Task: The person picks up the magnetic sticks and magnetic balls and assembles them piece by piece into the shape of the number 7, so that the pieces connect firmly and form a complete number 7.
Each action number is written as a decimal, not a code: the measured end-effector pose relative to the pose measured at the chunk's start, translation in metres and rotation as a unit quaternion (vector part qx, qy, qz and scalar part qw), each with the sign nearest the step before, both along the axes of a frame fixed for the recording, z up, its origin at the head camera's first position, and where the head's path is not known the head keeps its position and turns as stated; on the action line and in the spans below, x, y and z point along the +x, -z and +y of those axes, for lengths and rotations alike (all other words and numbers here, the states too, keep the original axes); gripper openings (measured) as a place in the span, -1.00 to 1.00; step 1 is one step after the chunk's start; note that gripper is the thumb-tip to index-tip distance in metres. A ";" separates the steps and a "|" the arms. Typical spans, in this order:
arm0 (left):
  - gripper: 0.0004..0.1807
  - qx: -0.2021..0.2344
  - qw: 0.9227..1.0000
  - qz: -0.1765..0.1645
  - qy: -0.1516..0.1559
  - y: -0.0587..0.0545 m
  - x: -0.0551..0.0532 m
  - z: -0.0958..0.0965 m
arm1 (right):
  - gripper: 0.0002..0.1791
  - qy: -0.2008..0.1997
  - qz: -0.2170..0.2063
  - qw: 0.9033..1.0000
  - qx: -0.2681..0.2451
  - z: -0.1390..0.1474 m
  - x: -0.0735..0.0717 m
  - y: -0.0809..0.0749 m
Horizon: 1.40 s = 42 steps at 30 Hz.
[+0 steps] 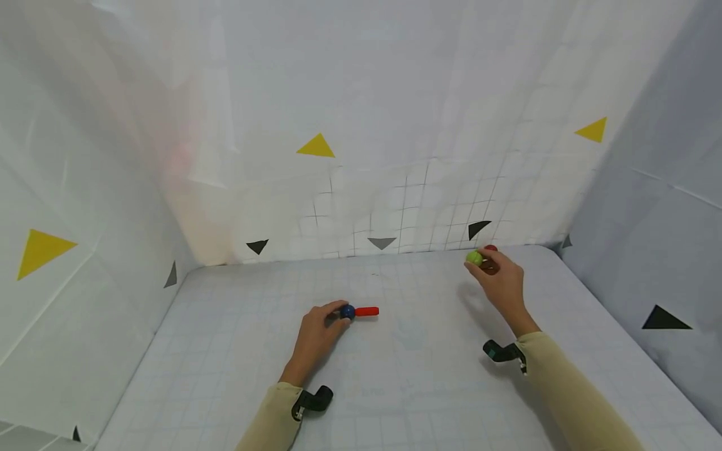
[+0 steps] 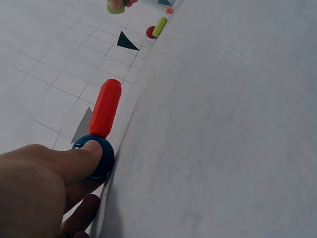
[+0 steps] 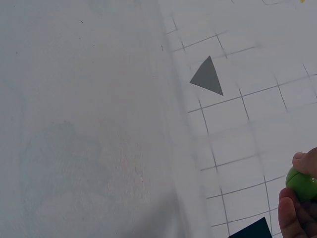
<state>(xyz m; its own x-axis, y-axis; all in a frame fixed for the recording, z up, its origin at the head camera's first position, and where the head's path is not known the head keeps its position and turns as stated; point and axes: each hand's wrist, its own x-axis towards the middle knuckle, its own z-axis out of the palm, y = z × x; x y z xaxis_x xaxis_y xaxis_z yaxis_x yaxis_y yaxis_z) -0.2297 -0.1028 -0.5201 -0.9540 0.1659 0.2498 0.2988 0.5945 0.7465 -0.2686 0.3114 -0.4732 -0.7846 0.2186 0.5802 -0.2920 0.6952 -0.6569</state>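
Observation:
My left hand (image 1: pixel 316 335) pinches a dark blue ball (image 1: pixel 348 311) between thumb and fingers. A ribbed red rod (image 1: pixel 367 311) juts from the ball, pointing right in the head view; in the left wrist view the rod meets the ball end-on. Toward the far right of the table, my right hand (image 1: pixel 503 285) holds a light green ball (image 1: pixel 474 257) above the surface. Just past its fingers shows part of a red ball (image 1: pixel 491 248). From the left wrist, a yellow-green rod (image 2: pixel 160 27) appears against that red ball, with a small orange piece (image 2: pixel 169 10) farther off.
The white table (image 1: pixel 406 376) runs back to a white sheet wall (image 1: pixel 395 94) with grid lines and yellow, black and grey triangles. Side walls stand left and right (image 1: pixel 665 219). Each wrist wears a black camera mount (image 1: pixel 316 399).

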 end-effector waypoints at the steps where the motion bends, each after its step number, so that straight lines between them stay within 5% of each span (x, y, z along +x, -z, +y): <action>1: -0.57 0.000 1.000 -0.001 0.001 0.000 0.000 0.000 | -0.53 0.000 0.002 1.000 0.005 -0.001 0.000 0.000; 19: -0.58 0.009 1.000 0.001 0.019 0.001 0.000 -0.002 | -0.57 -0.064 0.022 0.998 -0.017 -0.032 0.015 0.003; 42: -0.59 0.008 1.000 0.003 0.008 0.000 -0.001 0.000 | -0.58 -0.120 -0.034 0.991 -0.040 -0.078 0.027 0.012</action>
<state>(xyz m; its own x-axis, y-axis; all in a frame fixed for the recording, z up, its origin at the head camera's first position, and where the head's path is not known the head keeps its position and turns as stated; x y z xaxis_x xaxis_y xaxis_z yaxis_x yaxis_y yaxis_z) -0.2302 -0.1032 -0.5199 -0.9496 0.1771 0.2585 0.3130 0.5783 0.7534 -0.2413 0.2336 -0.4854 -0.8566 0.0635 0.5121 -0.3959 0.5556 -0.7311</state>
